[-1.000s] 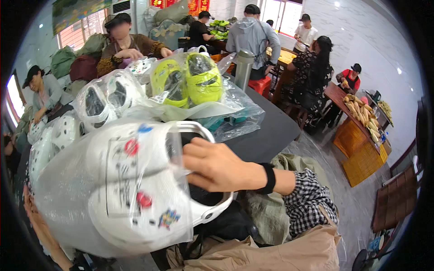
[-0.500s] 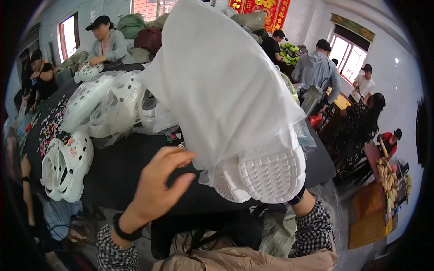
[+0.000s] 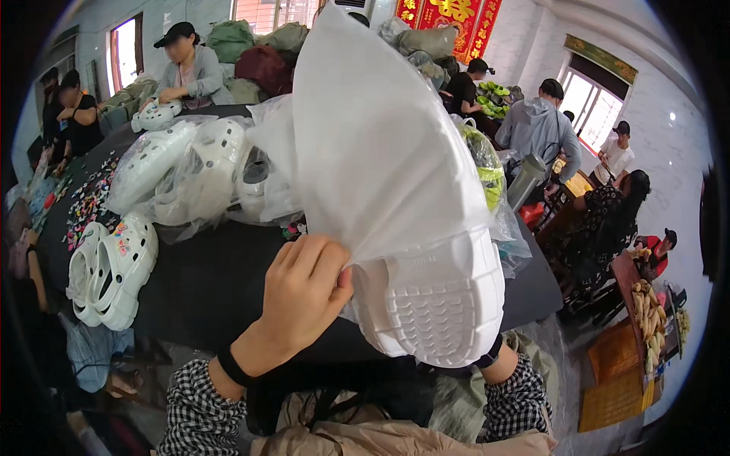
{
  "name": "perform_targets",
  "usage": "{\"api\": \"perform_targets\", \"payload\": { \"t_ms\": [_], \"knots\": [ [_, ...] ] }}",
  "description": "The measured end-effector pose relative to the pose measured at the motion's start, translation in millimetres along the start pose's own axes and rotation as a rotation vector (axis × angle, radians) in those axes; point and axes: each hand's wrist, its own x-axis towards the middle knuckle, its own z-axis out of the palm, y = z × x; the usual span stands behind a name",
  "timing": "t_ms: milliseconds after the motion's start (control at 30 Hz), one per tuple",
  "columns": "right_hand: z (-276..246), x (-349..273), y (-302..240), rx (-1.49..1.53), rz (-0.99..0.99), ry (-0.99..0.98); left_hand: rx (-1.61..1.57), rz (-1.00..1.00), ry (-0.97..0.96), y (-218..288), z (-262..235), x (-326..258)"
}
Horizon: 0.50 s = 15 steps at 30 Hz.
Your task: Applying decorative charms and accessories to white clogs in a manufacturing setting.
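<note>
A pair of white clogs (image 3: 445, 315) is held up in front of me, treaded heels toward me. A thin, whitish translucent bag (image 3: 380, 144) covers their upper part and leaves the heels bare. My left hand (image 3: 308, 300) pinches the bag's edge at its lower left corner, beside the clogs. My right hand lies hidden behind the clogs; only the wrist with a dark band and the checked sleeve (image 3: 517, 399) show, so its fingers cannot be made out. Another pair of white clogs (image 3: 122, 270) with colourful charms stands on the black table (image 3: 205, 285) at the left.
Bagged white clogs (image 3: 201, 163) lie farther back on the table, near scattered small charms (image 3: 91, 197). Bagged green clogs (image 3: 487, 163) are at the right edge. Across the table a person (image 3: 186, 72) handles a white clog. Several other people stand or sit around the room.
My left hand has moved right and closed on the bag's edge. The bag and clogs have shifted slightly, with the heels now lower.
</note>
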Motion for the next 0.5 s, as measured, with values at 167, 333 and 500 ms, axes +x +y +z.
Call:
{"api": "perform_targets", "payload": {
  "t_ms": [167,333,500],
  "knots": [
    [6,21,0,0.057,0.001,-0.049,-0.265,-0.472,-0.087,12,17,-16],
    [19,-12,10,0.086,-0.007,-0.030,-0.395,-0.552,-0.258,9,24,-33],
    [20,-27,22,0.046,-0.036,0.162,-0.789,-0.712,-0.442,3,26,-36]
  ]
}}
